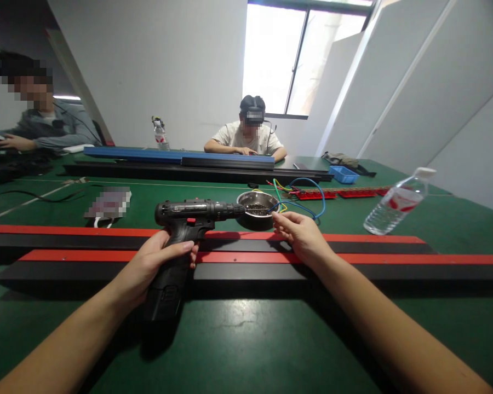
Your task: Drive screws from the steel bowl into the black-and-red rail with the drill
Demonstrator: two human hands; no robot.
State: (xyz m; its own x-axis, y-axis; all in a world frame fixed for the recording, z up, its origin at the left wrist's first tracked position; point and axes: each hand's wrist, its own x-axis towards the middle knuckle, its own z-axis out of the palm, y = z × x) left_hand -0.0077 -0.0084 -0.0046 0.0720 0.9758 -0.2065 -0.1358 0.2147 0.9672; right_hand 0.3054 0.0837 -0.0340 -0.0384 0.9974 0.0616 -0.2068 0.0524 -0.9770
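My left hand (156, 260) is wrapped round the grip of a black cordless drill (189, 213), which points to the right. A thin bit sticks out of its chuck over a steel bowl (257, 223) with small dark pieces, probably screws, inside. Close to the bit's tip, my right hand (298, 232) has its thumb and fingers pinched together; whatever sits between them is too small to make out. Beneath both hands lie two long black bars with red tops, the nearer bar (246, 271) and the farther bar (373, 241).
A tilted water bottle (398, 202) stands on the right. Coloured wires (322, 197), red strips (355, 193) and a blue tray (344, 174) lie beyond the bowl. Long blue and black profiles (168, 157) cross the green table (238, 345). Two other people sit across and at left.
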